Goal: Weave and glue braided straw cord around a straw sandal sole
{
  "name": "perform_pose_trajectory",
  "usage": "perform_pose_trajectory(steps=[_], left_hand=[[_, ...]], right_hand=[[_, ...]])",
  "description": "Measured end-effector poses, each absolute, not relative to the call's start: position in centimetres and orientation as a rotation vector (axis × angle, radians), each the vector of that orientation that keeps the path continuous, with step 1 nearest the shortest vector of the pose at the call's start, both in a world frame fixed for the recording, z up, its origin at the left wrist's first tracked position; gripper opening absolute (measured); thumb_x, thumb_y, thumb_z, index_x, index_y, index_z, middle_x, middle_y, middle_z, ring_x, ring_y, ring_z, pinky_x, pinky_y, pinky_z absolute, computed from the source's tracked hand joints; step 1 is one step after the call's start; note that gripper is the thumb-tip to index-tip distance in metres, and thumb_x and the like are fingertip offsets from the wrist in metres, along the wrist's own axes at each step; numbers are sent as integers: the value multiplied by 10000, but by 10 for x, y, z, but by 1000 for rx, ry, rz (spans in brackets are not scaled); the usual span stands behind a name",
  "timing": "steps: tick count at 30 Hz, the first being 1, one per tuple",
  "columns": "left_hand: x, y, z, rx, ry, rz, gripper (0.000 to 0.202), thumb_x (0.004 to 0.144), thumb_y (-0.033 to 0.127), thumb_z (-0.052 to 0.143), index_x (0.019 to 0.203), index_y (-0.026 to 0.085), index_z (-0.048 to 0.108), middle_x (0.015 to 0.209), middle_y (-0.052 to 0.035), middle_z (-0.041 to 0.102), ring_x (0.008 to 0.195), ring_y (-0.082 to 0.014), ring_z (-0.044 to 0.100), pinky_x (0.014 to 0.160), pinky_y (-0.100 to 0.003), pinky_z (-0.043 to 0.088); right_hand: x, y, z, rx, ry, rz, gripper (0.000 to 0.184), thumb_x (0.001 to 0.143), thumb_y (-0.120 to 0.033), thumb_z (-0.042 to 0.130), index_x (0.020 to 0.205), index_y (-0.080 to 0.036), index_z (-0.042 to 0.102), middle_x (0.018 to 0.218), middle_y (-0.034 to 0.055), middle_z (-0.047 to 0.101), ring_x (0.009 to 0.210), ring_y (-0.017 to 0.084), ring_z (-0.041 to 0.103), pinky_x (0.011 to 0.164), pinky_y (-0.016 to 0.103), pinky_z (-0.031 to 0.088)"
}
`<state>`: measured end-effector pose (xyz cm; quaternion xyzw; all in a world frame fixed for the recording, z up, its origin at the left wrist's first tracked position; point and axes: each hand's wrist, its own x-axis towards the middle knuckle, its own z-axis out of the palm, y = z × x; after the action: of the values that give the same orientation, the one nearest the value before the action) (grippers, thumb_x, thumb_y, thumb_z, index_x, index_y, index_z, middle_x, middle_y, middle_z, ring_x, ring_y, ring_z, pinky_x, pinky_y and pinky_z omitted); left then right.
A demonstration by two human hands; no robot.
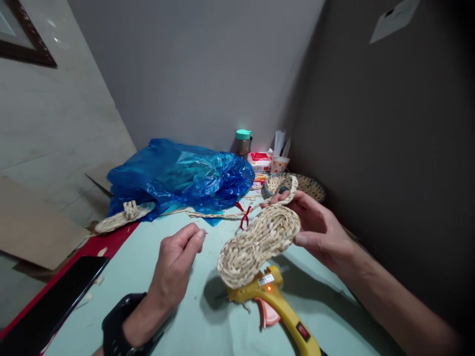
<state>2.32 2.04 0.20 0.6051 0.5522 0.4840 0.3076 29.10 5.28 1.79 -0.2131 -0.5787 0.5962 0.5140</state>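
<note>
My right hand (321, 225) grips the heel or toe end of a woven straw shoe sole (258, 244), its braid coiled flat into an oval. A loose braided tail (291, 190) loops up from it past my fingers. Left of the sole, my left hand (176, 264) is closed with thumb against forefinger. A tiny dark tip pokes out of that pinch, too small to name. Beneath the sole lies a yellow hot glue gun (276, 291), its red light lit and its trigger pink. The sole hides part of its front.
A blue plastic bag (181, 173) fills the table's back left, beside a straw slipper (124, 217). A black phone (55, 301) lies at the left edge. Behind are a woven basket (311, 187), a paper cup (279, 164) with sticks, a tissue pack (260, 160) and a bottle (243, 143).
</note>
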Motion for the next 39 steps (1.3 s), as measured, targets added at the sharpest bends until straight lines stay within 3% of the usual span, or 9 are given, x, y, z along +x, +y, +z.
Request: perform_pose_trajectory(steps=[5, 9, 12, 15, 23, 29, 34, 37, 39], left_hand=[[26, 15, 6, 1608, 1394, 1220, 459, 912, 350, 538, 519, 221, 339, 467, 81, 319, 454, -88, 266, 443, -252, 240], [28, 16, 10, 1588, 1277, 1127, 405, 878, 329, 587, 505, 207, 487, 410, 65, 466, 428, -91, 417, 491, -232, 363], [31, 17, 13, 1571, 1201, 1095, 278, 857, 257, 599, 591, 193, 649, 564, 19, 676, 579, -119, 625, 619, -212, 476], [33, 15, 16, 1507, 1148, 1103, 226, 881, 228, 592, 705, 200, 730, 706, 7, 766, 692, -132, 717, 689, -197, 534], [34, 12, 11, 1329, 1044, 1091, 186, 905, 212, 617, 919, 227, 802, 915, -17, 825, 829, -159, 773, 769, -201, 596], [37, 11, 14, 1364, 1091, 1120, 197, 777, 127, 698, 697, 250, 829, 686, 13, 801, 586, -108, 719, 579, -135, 555], [34, 9, 12, 1314, 1171, 1100, 153, 786, 250, 728, 652, 204, 785, 561, 4, 727, 479, -103, 653, 503, -164, 500], [30, 8, 5, 1265, 1217, 1119, 371, 871, 428, 657, 593, 183, 652, 415, 59, 505, 353, -50, 413, 386, -166, 309], [28, 8, 1, 1241, 1235, 1137, 495, 893, 507, 614, 532, 181, 521, 411, 83, 352, 379, -48, 273, 381, -185, 200]], right_hand=[[285, 50, 16, -457, -1426, 1503, 495, 703, -274, 892, 1130, -266, 642, 1153, 37, 578, 1055, 207, 586, 891, 280, 530], [281, 47, 13, -430, -1443, 1545, 499, 703, -266, 899, 1127, -265, 636, 1157, 32, 568, 1079, 208, 580, 901, 283, 525], [279, 46, 13, -417, -1460, 1580, 510, 709, -245, 892, 1143, -266, 626, 1149, 33, 573, 1073, 205, 581, 902, 292, 526], [277, 46, 12, -408, -1473, 1619, 507, 720, -231, 885, 1153, -264, 624, 1150, 35, 581, 1087, 204, 586, 914, 291, 521], [273, 44, 10, -389, -1466, 1625, 511, 709, -221, 890, 1148, -264, 633, 1156, 37, 578, 1100, 198, 571, 935, 282, 503], [272, 41, 13, -388, -1466, 1658, 504, 704, -217, 883, 1132, -245, 619, 1148, 51, 579, 1110, 217, 577, 931, 303, 502], [272, 40, 11, -316, -1493, 1686, 485, 755, -197, 853, 1174, -250, 614, 1187, 44, 554, 1173, 216, 533, 997, 321, 457], [272, 39, 10, -301, -1482, 1731, 495, 754, -169, 852, 1179, -244, 611, 1197, 44, 544, 1189, 227, 524, 1026, 347, 436], [272, 38, 10, -302, -1481, 1739, 495, 750, -161, 854, 1173, -238, 610, 1200, 48, 542, 1194, 240, 521, 1038, 370, 426]])
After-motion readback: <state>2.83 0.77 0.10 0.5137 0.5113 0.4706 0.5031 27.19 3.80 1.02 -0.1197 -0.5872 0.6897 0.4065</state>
